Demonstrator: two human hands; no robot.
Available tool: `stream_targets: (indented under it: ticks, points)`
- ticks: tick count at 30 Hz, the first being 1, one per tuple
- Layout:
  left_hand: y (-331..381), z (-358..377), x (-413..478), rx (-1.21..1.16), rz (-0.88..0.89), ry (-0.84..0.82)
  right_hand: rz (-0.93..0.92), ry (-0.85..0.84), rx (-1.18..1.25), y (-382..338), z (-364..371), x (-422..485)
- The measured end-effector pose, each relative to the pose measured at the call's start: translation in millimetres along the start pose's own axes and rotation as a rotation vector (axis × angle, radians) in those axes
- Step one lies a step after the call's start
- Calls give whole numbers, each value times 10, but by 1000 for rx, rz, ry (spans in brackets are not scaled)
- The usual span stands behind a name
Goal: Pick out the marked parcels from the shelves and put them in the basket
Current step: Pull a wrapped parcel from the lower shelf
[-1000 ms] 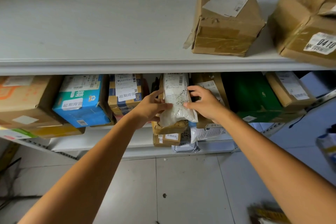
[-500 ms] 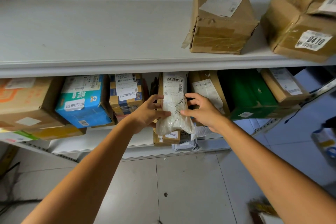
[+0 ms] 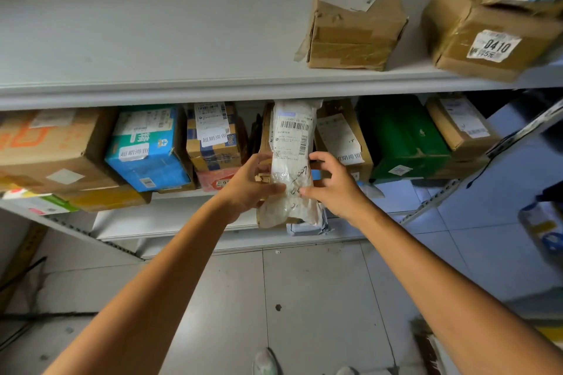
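A white plastic mailer parcel (image 3: 293,158) stood upright at the front edge of the middle shelf (image 3: 195,196), its top just under the upper shelf (image 3: 152,39) and its lower end hanging past the edge. It bore a printed barcode label and, lower down, handwritten digits partly covered by thumbs and not fully readable. The left hand (image 3: 248,189) clasped its left side, with the thumb across the front. The right hand (image 3: 333,184) clasped its right side.

On the middle shelf, a blue-and-teal box (image 3: 149,146) with Chinese-character stickers stood to the left. A green box (image 3: 402,137) stood to the right.

On the upper shelf, a taped brown carton (image 3: 355,17) sat near the front edge. At the right end, another carton (image 3: 487,36) carried a sticker reading "0410". Below lay a grey tiled floor (image 3: 304,298).
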State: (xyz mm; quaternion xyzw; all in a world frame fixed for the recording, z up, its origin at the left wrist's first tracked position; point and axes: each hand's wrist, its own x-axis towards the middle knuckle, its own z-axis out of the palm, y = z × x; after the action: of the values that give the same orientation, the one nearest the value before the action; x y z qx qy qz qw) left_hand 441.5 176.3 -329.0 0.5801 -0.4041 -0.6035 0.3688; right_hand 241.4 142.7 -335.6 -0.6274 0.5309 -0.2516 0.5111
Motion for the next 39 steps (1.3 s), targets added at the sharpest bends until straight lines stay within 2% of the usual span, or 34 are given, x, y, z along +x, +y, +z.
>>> stream_targets:
  ticks: [11, 19, 30, 39]
  points:
    - [84, 421, -670, -9, 12, 83, -113, -103, 25, -55, -252, -504]
    - [382, 732, -1145, -20, 130, 209, -254, -138, 18, -364, -585, -785]
    - [1028, 893, -1319, -41, 281, 235, -386, -44, -18, -908, -1024, -868]
    - [1331, 884, -1322, -9, 349, 214, -405, -15, 126, -1151, -1184, -837]
